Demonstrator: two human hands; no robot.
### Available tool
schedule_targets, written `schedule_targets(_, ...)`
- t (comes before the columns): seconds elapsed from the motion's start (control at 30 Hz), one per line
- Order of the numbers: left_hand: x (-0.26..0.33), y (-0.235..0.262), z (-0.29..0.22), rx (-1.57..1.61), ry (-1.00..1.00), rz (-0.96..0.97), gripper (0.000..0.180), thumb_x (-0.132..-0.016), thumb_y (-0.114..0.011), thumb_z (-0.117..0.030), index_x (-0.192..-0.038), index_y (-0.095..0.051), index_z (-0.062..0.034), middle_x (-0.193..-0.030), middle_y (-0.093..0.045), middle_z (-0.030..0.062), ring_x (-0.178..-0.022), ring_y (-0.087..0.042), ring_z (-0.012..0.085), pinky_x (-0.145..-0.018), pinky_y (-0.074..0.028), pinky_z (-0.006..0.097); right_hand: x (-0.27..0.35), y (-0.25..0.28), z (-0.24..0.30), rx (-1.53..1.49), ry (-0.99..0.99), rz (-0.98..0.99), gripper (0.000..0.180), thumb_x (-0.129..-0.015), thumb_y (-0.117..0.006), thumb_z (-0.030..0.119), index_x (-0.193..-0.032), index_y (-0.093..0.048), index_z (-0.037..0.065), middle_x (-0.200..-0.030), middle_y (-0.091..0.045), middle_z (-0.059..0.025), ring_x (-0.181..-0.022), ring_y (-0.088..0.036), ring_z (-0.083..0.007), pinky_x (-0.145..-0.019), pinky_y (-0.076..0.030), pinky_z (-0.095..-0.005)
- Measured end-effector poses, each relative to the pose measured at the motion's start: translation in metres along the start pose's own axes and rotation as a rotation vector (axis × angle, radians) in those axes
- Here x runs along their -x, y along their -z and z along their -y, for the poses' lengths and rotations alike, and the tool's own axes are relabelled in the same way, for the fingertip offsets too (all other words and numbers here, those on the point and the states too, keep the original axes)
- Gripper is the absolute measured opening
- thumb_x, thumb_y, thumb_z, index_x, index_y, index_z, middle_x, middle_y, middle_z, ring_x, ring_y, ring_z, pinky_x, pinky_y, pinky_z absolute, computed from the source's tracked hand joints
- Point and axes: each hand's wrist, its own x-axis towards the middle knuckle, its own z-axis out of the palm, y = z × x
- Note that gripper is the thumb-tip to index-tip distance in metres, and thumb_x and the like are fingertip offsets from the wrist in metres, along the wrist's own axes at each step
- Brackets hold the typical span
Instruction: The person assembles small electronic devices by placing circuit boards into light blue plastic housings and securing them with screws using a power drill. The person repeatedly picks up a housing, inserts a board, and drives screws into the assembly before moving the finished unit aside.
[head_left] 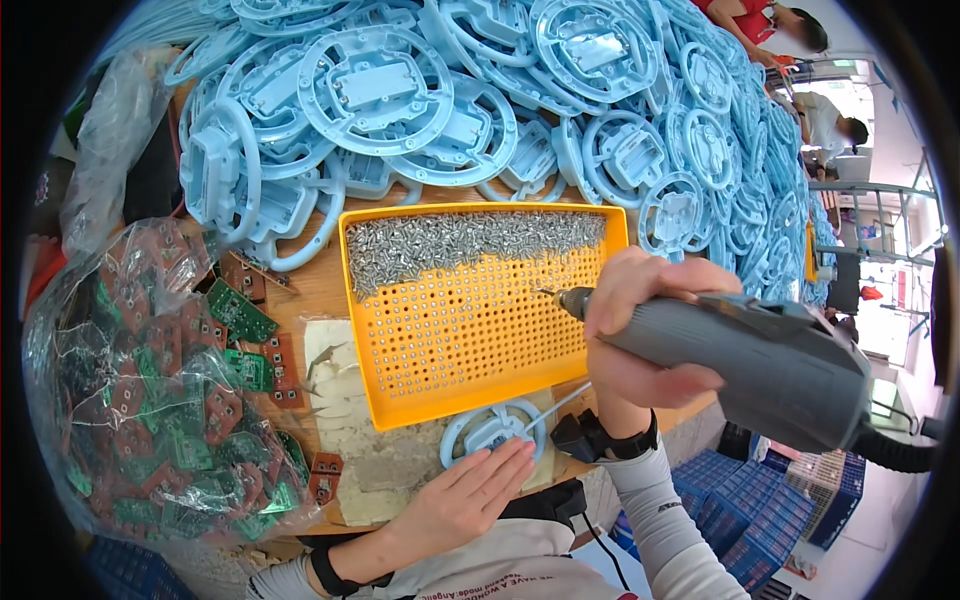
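A grey electric screwdriver (765, 372) lies in the grip of my right hand (632, 292), its thin bit pointing left over a yellow tray (480, 407). That tray has a perforated plate: loose silver screws (470, 245) are heaped along its far side, and many holes on the left hold screws. My left hand (468, 492) lies flat, fingers stretched out, on the near part of a light-blue plastic steering-wheel shell (452, 432). The hand hides some of the shell's middle. A thin pale-blue strand (560, 402) runs from the shell toward my right wrist.
Light-blue wheel shells (375, 88) are piled high across the far side and right. To the left, a clear plastic bag (150, 400) holds red and green circuit boards; several boards (285, 370) lie beside it. Blue crates (745, 500) stand lower right. Other people (825, 120) are at the far right.
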Motion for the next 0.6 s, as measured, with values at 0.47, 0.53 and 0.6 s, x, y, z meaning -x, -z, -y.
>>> schedule_targets(0.47,-0.002,-0.004,-0.004,0.046,0.091,-0.06,0.043,-0.088,-0.062,-0.024,-0.124,-0.057,-0.001,-0.132,-0.055,0.0088,-0.125,-0.05,0.022,-0.106,-0.035,0.036,0.056,0.019,0.116,-0.084,-0.164,0.18,0.06,-0.086,-0.055,0.061,-0.1,-0.04,0.005,-0.054,-0.057,-0.0036,-0.042,-0.057,-0.0157,-0.044,-0.045,-0.0257)
schedule_targets(0.53,-0.001,-0.005,-0.004,0.042,0.105,-0.055,0.043,-0.091,-0.059,-0.025,-0.126,-0.056,-0.0005,-0.134,-0.054,0.0088,-0.127,-0.048,0.0205,-0.108,-0.034,0.035,0.07,0.014,0.114,-0.069,-0.104,0.151,0.061,-0.086,-0.055,0.062,-0.1,-0.04,0.005,-0.054,-0.058,-0.0042,-0.043,-0.059,-0.0161,-0.045,-0.047,-0.0261)
schedule_targets(0.6,0.0,-0.005,-0.003,0.043,0.106,-0.054,0.045,-0.091,-0.06,-0.027,-0.126,-0.056,0.0002,-0.133,-0.055,0.0088,-0.127,-0.049,0.0201,-0.108,-0.034,0.035,0.073,0.012,0.115,-0.056,-0.138,0.145,0.062,-0.086,-0.055,0.062,-0.1,-0.04,0.004,-0.055,-0.057,-0.0043,-0.043,-0.058,-0.0167,-0.045,-0.047,-0.0264)
